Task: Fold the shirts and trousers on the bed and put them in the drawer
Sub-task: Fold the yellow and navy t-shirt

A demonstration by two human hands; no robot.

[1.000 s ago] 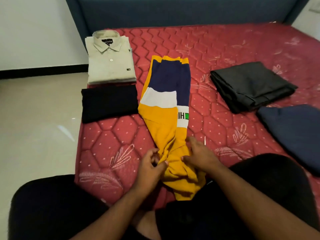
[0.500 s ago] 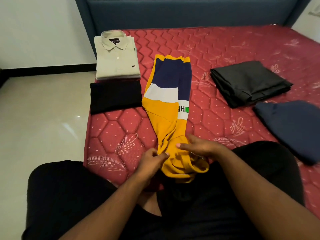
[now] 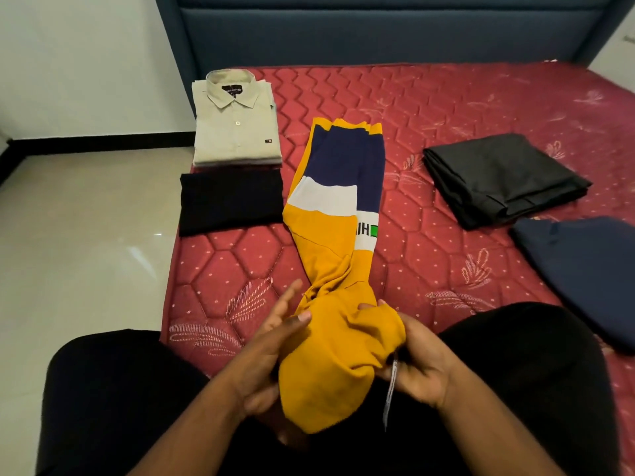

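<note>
From my head camera, looking down over my knees: the yellow shirt (image 3: 338, 255) lies in a long strip on the bed (image 3: 464, 108), its navy and white end away from me and its yellow end bunched up in my lap. My right hand (image 3: 421, 365) has its fingers curled round that bunched yellow end, thumb under the fabric by a hanging white tag (image 3: 390, 389). My left hand (image 3: 271, 352) lies flat against the left side of the bundle, fingers (image 3: 287, 304) straight and spread, holding nothing.

To my left on the bed sit a folded beige shirt (image 3: 237, 128) and, just in front of it, a folded black garment (image 3: 230, 201). To my right lie folded dark grey trousers (image 3: 501, 176) and a folded navy garment (image 3: 591, 273). No drawer is in view.

As I judge it, the step in hand is the crosswise fold of this strip. To do it well I should first shake out the twist where the cloth narrows above my hands, so the layers lie flat, then take both near corners and carry them evenly toward the navy end, edges matched. A lopsided grip would leave the fold skewed, and the tucked sleeve layers could slide out.
</note>
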